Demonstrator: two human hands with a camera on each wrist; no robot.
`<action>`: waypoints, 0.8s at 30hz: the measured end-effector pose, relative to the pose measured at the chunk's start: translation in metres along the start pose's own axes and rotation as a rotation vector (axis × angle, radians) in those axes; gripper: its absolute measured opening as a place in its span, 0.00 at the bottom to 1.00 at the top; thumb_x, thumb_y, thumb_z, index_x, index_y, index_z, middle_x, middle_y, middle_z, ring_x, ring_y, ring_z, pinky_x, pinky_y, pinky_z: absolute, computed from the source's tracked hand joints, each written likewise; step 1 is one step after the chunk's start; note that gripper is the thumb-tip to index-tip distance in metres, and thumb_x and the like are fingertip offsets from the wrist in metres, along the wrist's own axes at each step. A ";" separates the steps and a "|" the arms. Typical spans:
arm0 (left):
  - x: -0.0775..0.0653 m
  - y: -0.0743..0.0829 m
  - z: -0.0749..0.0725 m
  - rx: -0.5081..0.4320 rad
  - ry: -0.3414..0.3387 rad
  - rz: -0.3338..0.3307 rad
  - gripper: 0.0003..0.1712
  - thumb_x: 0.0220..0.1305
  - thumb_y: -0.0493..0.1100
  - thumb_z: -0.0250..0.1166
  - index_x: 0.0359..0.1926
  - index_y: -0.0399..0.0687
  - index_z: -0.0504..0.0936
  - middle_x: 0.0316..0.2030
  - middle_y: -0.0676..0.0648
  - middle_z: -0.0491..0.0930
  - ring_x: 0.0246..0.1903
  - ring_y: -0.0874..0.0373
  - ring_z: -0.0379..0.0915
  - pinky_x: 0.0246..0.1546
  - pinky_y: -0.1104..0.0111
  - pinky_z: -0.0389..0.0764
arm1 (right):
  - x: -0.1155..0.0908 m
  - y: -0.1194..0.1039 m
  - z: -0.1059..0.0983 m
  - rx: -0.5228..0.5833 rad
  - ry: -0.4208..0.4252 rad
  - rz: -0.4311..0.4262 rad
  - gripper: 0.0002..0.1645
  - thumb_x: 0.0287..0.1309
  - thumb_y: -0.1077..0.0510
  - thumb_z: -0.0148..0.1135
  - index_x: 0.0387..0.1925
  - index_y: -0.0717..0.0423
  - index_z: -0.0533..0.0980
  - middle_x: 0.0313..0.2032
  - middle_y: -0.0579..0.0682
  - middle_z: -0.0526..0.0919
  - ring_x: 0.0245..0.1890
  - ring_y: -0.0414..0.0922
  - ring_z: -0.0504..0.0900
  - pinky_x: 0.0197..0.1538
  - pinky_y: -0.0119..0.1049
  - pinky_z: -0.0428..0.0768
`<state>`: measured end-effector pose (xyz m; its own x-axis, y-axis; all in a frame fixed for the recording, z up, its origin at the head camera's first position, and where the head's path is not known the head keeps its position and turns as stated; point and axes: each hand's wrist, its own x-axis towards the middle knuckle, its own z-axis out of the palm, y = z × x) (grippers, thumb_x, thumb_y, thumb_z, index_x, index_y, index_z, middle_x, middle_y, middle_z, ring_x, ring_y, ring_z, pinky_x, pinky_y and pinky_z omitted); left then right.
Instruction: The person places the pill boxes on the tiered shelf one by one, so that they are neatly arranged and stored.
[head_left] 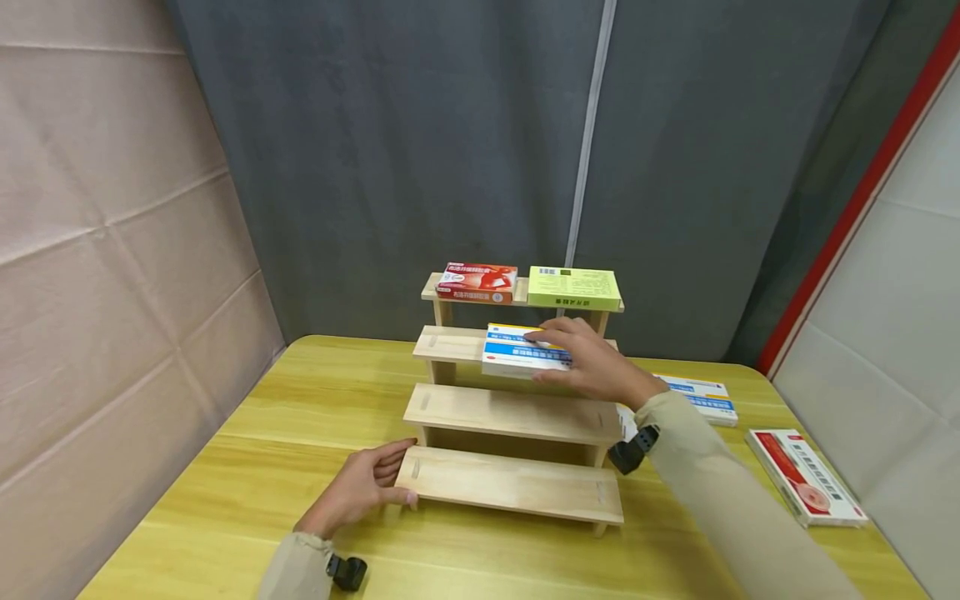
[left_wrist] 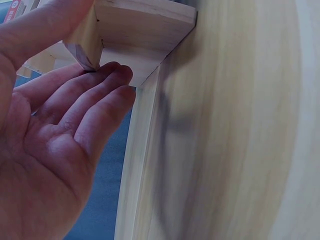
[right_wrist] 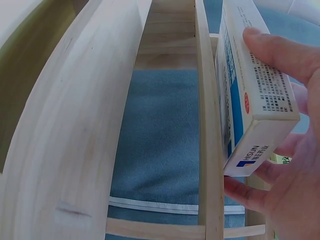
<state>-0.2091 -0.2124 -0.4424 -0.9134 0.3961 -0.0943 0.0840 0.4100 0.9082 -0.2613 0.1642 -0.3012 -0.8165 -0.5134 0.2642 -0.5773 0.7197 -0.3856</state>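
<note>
A wooden four-tier display rack (head_left: 513, 482) stands on the table. My right hand (head_left: 596, 358) holds a white and blue medicine box (head_left: 517, 354) at the second tier from the top. In the right wrist view, the thumb lies along one narrow face of this medicine box (right_wrist: 255, 100), and the other fingers are partly hidden behind it. At the left end of the lowest tier, my left hand (head_left: 363, 487) has its thumb by the front edge. The left wrist view shows the hand's fingers (left_wrist: 95, 107) extended beside the wooden end, palm in view.
On the top tier lie a red medicine box (head_left: 476, 282) and a yellow-green one (head_left: 573, 288). To the rack's right, a white and blue box (head_left: 701, 398) and a red and white box (head_left: 806, 477) lie on the table (head_left: 225, 500). A grey curtain (head_left: 390, 167) hangs behind.
</note>
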 end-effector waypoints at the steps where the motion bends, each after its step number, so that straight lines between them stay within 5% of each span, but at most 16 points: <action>1: 0.000 0.000 0.000 -0.003 0.000 0.002 0.53 0.50 0.47 0.79 0.74 0.40 0.64 0.72 0.32 0.64 0.70 0.34 0.64 0.64 0.63 0.80 | 0.001 -0.001 0.000 0.002 0.003 -0.006 0.37 0.60 0.45 0.71 0.68 0.49 0.73 0.68 0.61 0.71 0.68 0.60 0.67 0.68 0.65 0.72; 24: -0.001 0.000 0.000 0.012 0.008 0.000 0.53 0.50 0.48 0.79 0.74 0.40 0.64 0.72 0.32 0.64 0.70 0.34 0.65 0.63 0.64 0.81 | 0.024 -0.014 0.017 0.043 -0.002 -0.011 0.37 0.61 0.45 0.70 0.69 0.50 0.72 0.68 0.61 0.70 0.67 0.60 0.66 0.70 0.62 0.71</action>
<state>-0.2084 -0.2122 -0.4421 -0.9166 0.3893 -0.0911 0.0887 0.4200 0.9032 -0.2727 0.1339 -0.3045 -0.8103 -0.5218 0.2668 -0.5851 0.6937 -0.4201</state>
